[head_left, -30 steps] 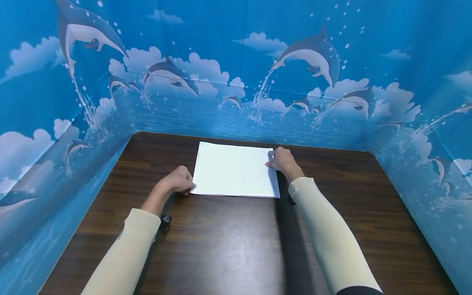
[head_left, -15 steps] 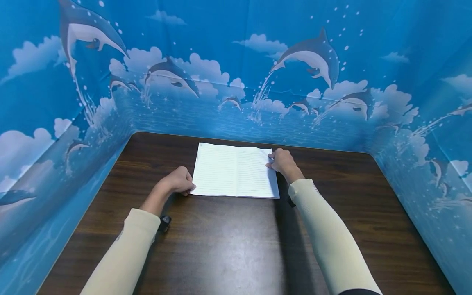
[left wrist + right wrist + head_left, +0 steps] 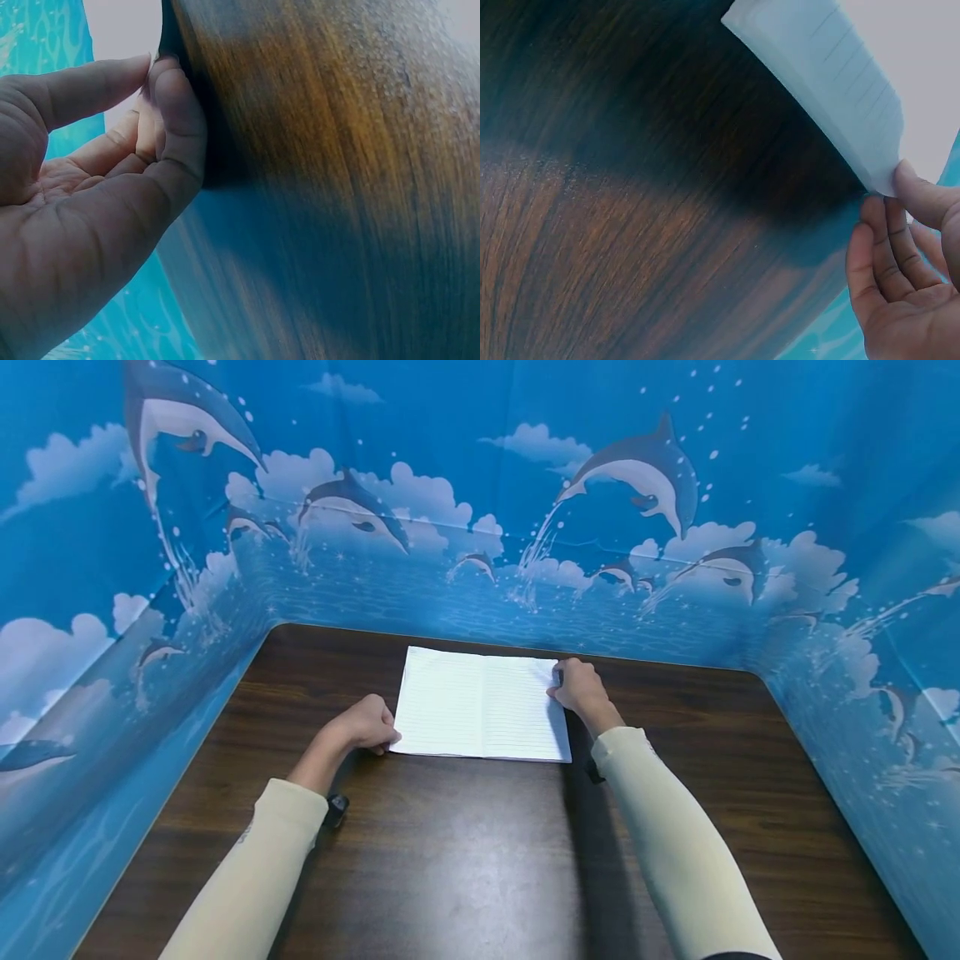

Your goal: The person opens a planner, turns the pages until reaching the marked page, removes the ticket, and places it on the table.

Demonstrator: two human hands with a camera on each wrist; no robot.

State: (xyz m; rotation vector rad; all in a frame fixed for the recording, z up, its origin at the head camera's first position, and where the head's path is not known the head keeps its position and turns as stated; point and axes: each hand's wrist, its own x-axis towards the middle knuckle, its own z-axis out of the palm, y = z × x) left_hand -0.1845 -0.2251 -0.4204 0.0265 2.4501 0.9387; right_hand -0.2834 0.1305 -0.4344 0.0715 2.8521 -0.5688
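An open notebook [image 3: 480, 706] with white lined pages lies near the far edge of the dark wooden table, its centre fold running front to back. At its near left corner, my left hand [image 3: 365, 724] pinches the edge between thumb and fingers. The left wrist view shows that hand [image 3: 112, 157] with its fingertips meeting at the paper's corner. My right hand [image 3: 581, 687] pinches the notebook's right edge close to the far corner. In the right wrist view, thumb and fingers of the right hand [image 3: 911, 262] take the edge of the page stack [image 3: 832, 97].
A brown wood-grain table [image 3: 465, 860] spreads around the notebook. Blue curtains with dolphins [image 3: 645, 477] hang along its far and side edges. A small black device [image 3: 337, 810] is strapped at the left wrist.
Both hands keep their hold on the notebook, which stays in nearly the same place. The view shifts slightly. The right fingers move a little at the far right corner.
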